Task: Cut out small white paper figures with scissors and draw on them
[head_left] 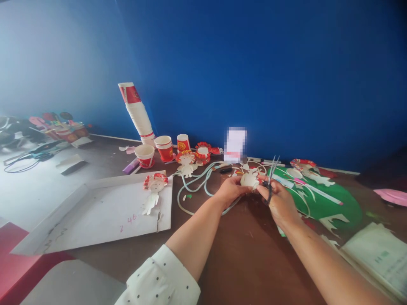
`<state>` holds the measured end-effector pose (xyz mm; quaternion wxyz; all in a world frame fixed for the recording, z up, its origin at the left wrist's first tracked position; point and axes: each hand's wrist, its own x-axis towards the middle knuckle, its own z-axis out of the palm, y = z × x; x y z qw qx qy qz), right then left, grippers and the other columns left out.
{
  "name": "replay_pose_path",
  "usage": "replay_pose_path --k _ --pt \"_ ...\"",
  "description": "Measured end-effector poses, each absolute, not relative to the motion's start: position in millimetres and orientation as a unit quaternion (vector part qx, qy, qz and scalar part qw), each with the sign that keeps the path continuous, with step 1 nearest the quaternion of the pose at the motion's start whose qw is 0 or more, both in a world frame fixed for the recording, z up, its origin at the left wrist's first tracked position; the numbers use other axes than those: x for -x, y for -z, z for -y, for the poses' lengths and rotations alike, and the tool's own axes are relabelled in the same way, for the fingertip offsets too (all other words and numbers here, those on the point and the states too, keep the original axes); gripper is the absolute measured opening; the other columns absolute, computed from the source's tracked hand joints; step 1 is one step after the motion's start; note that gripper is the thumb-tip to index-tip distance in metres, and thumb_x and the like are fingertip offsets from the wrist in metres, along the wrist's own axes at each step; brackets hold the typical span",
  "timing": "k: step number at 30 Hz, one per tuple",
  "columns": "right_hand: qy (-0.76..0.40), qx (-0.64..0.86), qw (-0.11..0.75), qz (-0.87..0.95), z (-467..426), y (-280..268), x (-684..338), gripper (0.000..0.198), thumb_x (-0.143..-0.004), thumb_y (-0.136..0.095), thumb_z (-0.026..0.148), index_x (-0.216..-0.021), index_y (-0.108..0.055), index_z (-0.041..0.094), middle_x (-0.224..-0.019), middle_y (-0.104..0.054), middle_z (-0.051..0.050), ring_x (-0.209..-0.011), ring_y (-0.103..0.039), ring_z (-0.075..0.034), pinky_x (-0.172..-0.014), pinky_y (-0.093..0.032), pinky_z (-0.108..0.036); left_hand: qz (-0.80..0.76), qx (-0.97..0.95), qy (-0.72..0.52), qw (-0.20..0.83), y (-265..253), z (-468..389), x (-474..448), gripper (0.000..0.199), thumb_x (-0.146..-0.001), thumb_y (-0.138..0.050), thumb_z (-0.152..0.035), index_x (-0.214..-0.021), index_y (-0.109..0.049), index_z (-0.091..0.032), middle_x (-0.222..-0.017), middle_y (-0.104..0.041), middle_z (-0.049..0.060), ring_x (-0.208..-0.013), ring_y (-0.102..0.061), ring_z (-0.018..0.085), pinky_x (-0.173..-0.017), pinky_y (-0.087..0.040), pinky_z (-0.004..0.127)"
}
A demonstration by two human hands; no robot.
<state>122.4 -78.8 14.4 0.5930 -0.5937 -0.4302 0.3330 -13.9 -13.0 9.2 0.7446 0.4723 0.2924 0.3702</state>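
A cream paper cutout [249, 178] with cut edges is held up between my two hands above the dark table. My left hand [229, 188] is closed on its left side, thumb and fingers pinching it. Black-handled scissors [272, 169] are tucked in my right hand [280, 202], blades pointing up and away from the paper. The fingertips of that hand also touch the cutout's right edge. Beyond my hands, paper scraps lie on the table. A finished-looking paper figure [154, 188] with a red fringed rim rests on a white cardboard lid [104, 207] to the left.
A tall leaning stack of paper cups [138, 114] stands at the back, beside red-and-white cups [163, 148]. More fringed figures [186, 163] lie near a pale looped cable [206, 180]. On the right are a green mat [345, 207], a pink-capped marker [318, 190] and an open notebook [378, 254].
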Motion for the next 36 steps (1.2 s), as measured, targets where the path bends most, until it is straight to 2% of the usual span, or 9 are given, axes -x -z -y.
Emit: replay_pose_path --k 8,13,17,21,25,27,29,33,36 --pt "-0.352 0.585 0.601 0.415 76 -9 -123 0.05 -0.068 -0.076 0.04 -0.113 -0.063 0.023 -0.077 -0.063 0.003 -0.066 -0.054 -0.014 -0.059 -0.04 -0.024 -0.299 -0.458 -0.372 0.75 -12 15 12 0.04 -0.054 -0.084 -0.021 -0.088 -0.066 -0.011 -0.074 -0.065 0.003 -0.062 -0.055 0.01 -0.065 -0.043 0.025" --pt "-0.357 0.582 0.597 0.421 78 -11 -122 0.04 -0.068 -0.076 0.042 -0.1 -0.061 0.023 -0.078 -0.064 0.003 -0.072 -0.057 -0.016 -0.064 -0.043 -0.026 -0.305 -0.457 -0.386 0.741 -8 13 10 0.037 -0.056 -0.082 -0.022 -0.087 -0.065 -0.012 -0.075 -0.063 0.002 -0.062 -0.054 0.008 -0.06 -0.04 0.022" --pt "-0.359 0.577 0.595 0.43 79 -12 -121 0.034 -0.069 -0.075 0.041 -0.092 -0.059 0.023 -0.074 -0.061 0.004 -0.068 -0.056 -0.014 -0.062 -0.042 -0.024 -0.301 -0.441 -0.396 0.747 -5 14 7 0.039 -0.055 -0.083 -0.021 -0.089 -0.064 -0.012 -0.07 -0.061 0.0 -0.056 -0.05 0.006 -0.056 -0.037 0.021" --pt "-0.369 0.574 0.598 0.42 79 -12 -121 0.032 -0.069 -0.075 0.04 -0.089 -0.058 0.023 -0.069 -0.058 0.005 -0.061 -0.053 -0.013 -0.055 -0.041 -0.023 -0.266 -0.413 -0.423 0.761 -3 15 3 0.042 -0.055 -0.083 -0.021 -0.09 -0.063 -0.011 -0.076 -0.065 0.003 -0.061 -0.055 0.008 -0.061 -0.04 0.022" --pt "-0.384 0.579 0.582 0.422 79 -11 -119 0.036 -0.072 -0.074 0.039 -0.103 -0.06 0.024 -0.074 -0.061 0.003 -0.064 -0.055 -0.013 -0.054 -0.04 -0.022 -0.227 -0.378 -0.445 0.779 -9 16 4 0.044 -0.053 -0.083 -0.022 -0.089 -0.061 -0.011 -0.078 -0.066 0.005 -0.066 -0.061 0.014 -0.07 -0.047 0.029" --pt "-0.4 0.589 0.561 0.423 79 -12 -118 0.042 -0.072 -0.074 0.04 -0.109 -0.06 0.024 -0.076 -0.063 0.001 -0.067 -0.057 -0.014 -0.051 -0.039 -0.022 -0.23 -0.369 -0.438 0.787 -15 16 9 0.041 -0.055 -0.081 -0.024 -0.089 -0.061 -0.013 -0.077 -0.066 0.005 -0.063 -0.062 0.015 -0.066 -0.047 0.03" --pt "-0.424 0.598 0.527 0.429 81 -13 -116 0.041 -0.072 -0.073 0.042 -0.106 -0.062 0.023 -0.076 -0.064 -0.001 -0.07 -0.058 -0.016 -0.047 -0.036 -0.022 -0.258 -0.361 -0.444 0.778 -20 15 15 0.036 -0.059 -0.079 -0.022 -0.089 -0.06 -0.014 -0.078 -0.066 0.004 -0.065 -0.062 0.015 -0.065 -0.047 0.028" --pt "-0.476 0.606 0.452 0.448 85 -18 -115 0.041 -0.075 -0.07 0.049 -0.103 -0.062 0.022 -0.085 -0.068 -0.005 -0.075 -0.061 -0.018 -0.042 -0.031 -0.02 -0.261 -0.353 -0.495 0.75 -22 7 23 0.032 -0.062 -0.075 -0.015 -0.092 -0.062 -0.013 -0.09 -0.066 0.007 -0.08 -0.064 0.014 -0.078 -0.048 0.028" --pt "-0.49 0.62 0.394 0.469 89 -23 -112 0.043 -0.076 -0.066 0.055 -0.104 -0.062 0.022 -0.086 -0.07 -0.006 -0.076 -0.063 -0.019 -0.042 -0.031 -0.02 -0.267 -0.354 -0.506 0.74 -19 1 23 0.029 -0.063 -0.075 -0.014 -0.088 -0.061 -0.012 -0.086 -0.064 0.006 -0.077 -0.062 0.013 -0.08 -0.048 0.029"
